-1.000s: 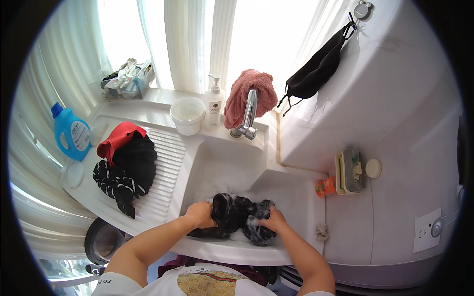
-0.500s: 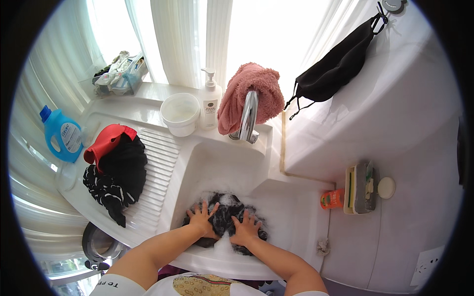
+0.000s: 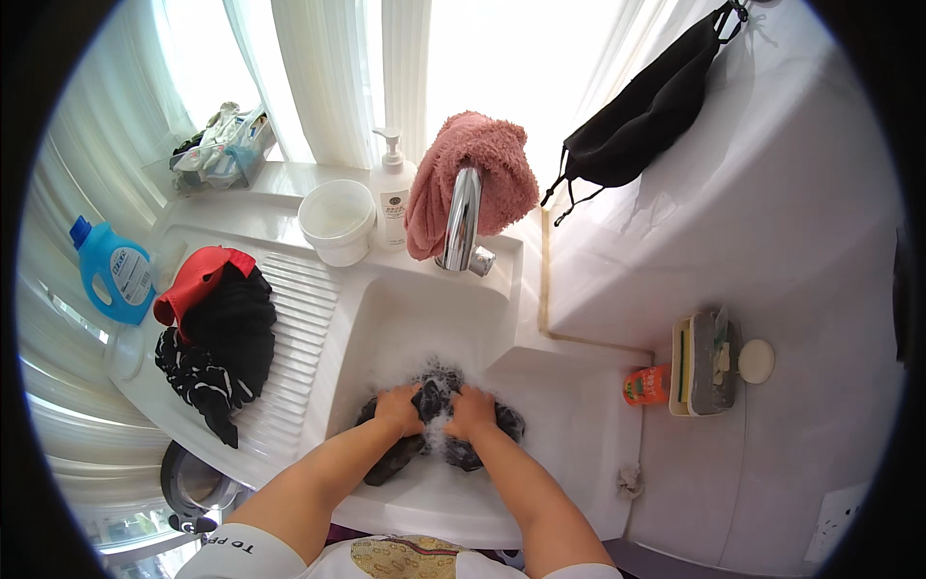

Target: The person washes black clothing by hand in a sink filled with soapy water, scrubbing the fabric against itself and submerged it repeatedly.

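1. right now both hands are down in the white sink (image 3: 405, 309), working a dark wet garment (image 3: 439, 386) in soapy water.
2. left hand (image 3: 398, 408) is closed on a bunch of the dark cloth, knuckles up, forearm coming in from the lower edge.
3. right hand (image 3: 470, 411) is also clenched on the same garment, just beside the left, the two fists nearly touching.
4. garment sits near the front of the basin, partly under foam; its ends stick out left and right of the hands.
5. chrome tap (image 3: 461, 220) stands at the back of the sink with a pink towel (image 3: 477, 164) draped over it.
6. soap pump bottle (image 3: 392, 198) and a white bowl (image 3: 337, 221) sit just left of the tap.
7. on the ribbed drainboard (image 3: 294, 328) to the left lies a pile of black clothes (image 3: 227, 338) with a red piece (image 3: 198, 280) on top.
8. blue detergent bottle (image 3: 114, 275) stands at the far left edge, well apart from the sink.
9. a black bag (image 3: 646, 116) hangs on the wall at upper right.
10. a holder with sponges (image 3: 704, 362) and a small orange container (image 3: 646, 386) sit on the ledge right of the sink.
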The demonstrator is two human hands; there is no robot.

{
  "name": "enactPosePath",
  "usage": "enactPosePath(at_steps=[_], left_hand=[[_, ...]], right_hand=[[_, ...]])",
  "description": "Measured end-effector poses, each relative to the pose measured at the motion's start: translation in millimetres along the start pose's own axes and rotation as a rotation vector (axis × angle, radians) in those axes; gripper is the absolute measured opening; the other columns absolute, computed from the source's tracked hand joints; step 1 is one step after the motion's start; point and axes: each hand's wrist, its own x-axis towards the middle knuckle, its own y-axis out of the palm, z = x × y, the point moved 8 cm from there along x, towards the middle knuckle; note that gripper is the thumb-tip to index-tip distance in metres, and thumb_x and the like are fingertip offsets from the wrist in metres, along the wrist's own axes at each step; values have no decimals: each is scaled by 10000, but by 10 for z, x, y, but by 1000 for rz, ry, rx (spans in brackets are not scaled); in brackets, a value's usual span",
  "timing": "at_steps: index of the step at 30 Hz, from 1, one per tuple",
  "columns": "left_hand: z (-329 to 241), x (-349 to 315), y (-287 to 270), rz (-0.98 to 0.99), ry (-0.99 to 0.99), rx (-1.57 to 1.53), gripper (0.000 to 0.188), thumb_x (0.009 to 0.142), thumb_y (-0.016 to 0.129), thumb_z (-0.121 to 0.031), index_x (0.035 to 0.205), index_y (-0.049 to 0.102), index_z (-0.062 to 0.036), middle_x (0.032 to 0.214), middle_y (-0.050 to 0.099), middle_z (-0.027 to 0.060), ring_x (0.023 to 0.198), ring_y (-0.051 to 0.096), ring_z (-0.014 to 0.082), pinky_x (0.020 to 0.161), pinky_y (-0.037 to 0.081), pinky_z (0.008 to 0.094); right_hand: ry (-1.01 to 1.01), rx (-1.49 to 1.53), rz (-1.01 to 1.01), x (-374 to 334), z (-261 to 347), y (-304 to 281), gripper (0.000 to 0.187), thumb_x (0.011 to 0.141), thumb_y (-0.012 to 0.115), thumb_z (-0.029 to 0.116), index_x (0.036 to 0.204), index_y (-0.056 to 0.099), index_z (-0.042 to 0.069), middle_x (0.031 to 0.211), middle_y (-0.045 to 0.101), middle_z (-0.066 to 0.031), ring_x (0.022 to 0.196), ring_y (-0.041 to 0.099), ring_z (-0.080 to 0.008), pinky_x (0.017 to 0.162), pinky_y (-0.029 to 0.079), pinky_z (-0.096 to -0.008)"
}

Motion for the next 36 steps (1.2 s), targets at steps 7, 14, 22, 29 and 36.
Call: enactPosePath(at_steps=[7, 14, 22, 29, 36], left_hand=[[-716, -1029, -1180, -330, 586, 105, 793, 612, 754, -291, 1300, 400, -119, 1061, 540, 143, 1040, 533, 323, 896, 385, 471], [-592, -1398, -885, 342, 643, -222, 886, 634, 728, -365, 1370, 327, -79, 1243, 448, 196, 1141, 452, 379, 896, 448, 411], [-319, -961, -178, 213, 194, 263, 942, 740, 443, -785, 1471, 237, -227, 1521, 147, 148, 1358, 183, 445, 975, 183, 729], [-130, -318, 215, 9, 319, 400, 385, 803, 556, -250, 1102, 593, -11, 1198, 482, 128, 1086, 480, 318, 890, 359, 591], [14, 110, 282, 179, 198, 274, 373, 814, 557, -218, 1118, 550, -3, 1159, 517, 139, 1062, 551, 278, 868, 430, 449]], right_hand=[[-309, 237, -346, -985, -14, -724, 719, 592, 761, 535, 1037, 517, 26, 1080, 507, -136, 1060, 479, -275, 946, 358, -444], [30, 392, -289, -1085, -358, -662, 1016, 623, 710, 664, 1395, 340, 117, 1468, 226, -202, 1372, 196, -335, 1027, 264, -592], [-282, -134, 104, -1107, 455, 27, 634, 866, 416, 552, 1039, 678, 1, 1440, 275, -194, 1315, 207, -425, 955, 183, -739], [-328, -299, -98, -460, 450, 330, 275, 788, 511, 209, 969, 693, 112, 1096, 547, -111, 1069, 427, -299, 827, 311, -506], [-313, -225, 156, -78, 308, 143, 295, 783, 553, 248, 985, 686, 79, 1047, 594, -114, 1102, 492, -269, 915, 328, -496]])
